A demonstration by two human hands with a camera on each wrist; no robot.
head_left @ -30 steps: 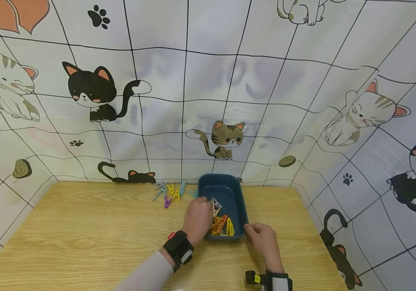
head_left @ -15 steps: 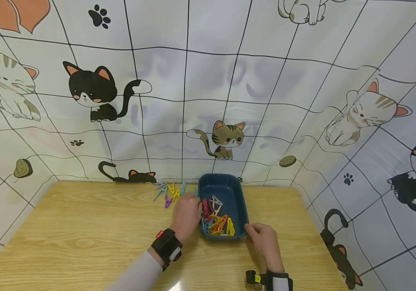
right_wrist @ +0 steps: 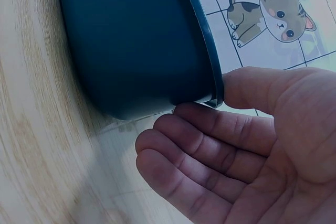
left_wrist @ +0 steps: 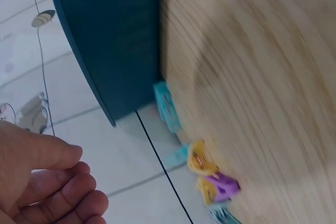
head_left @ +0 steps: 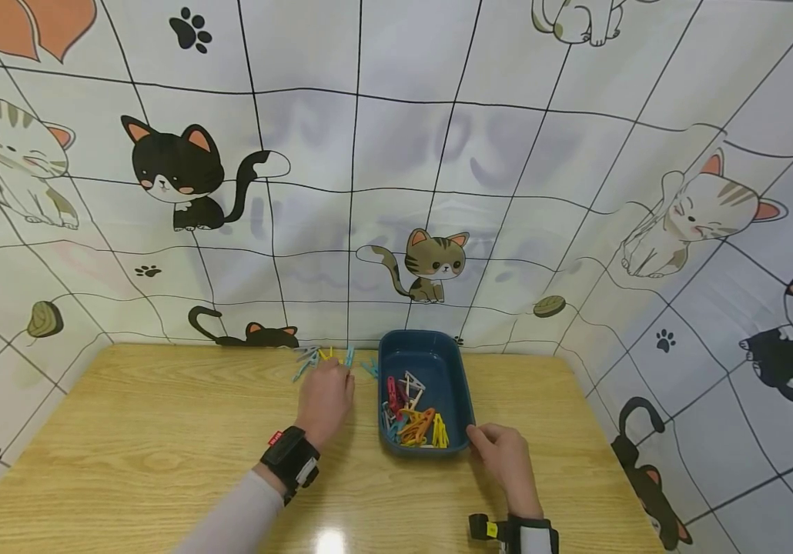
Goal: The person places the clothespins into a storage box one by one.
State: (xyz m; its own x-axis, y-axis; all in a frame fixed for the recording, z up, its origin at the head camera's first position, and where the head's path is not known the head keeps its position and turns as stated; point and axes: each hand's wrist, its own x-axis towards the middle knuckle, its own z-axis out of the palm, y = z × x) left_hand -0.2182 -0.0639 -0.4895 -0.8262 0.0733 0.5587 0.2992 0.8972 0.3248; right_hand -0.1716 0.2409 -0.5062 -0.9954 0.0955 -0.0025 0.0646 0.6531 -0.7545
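My left hand (head_left: 326, 402) is over a small group of clothespins at the back of the table, hiding some of them. In the left wrist view its fingers (left_wrist: 79, 190) are loosely curled with nothing between them, apart from the yellow clothespin (left_wrist: 199, 158), the purple clothespin (left_wrist: 227, 186) and a blue clothespin (left_wrist: 167, 107). My right hand (head_left: 503, 462) holds the near right corner of a dark blue plastic bin (head_left: 462, 385), thumb on the rim and forefinger just under it. Inside the bin lie orange clothespins (head_left: 419, 427), yellow ones (head_left: 440, 432), red ones (head_left: 393, 394) and white ones (head_left: 413, 388).
A light blue clothespin (head_left: 370, 368) lies against the bin's left side. Grey-blue clothespins (head_left: 305, 362) lie near the back edge of the wooden table (head_left: 182, 431). A cat-printed sheet (head_left: 313, 215) hangs behind and at both sides.
My left hand has moved left from above the bin to the loose clothespins, uncovering red and blue ones in the bin. My right hand stays at the rim.
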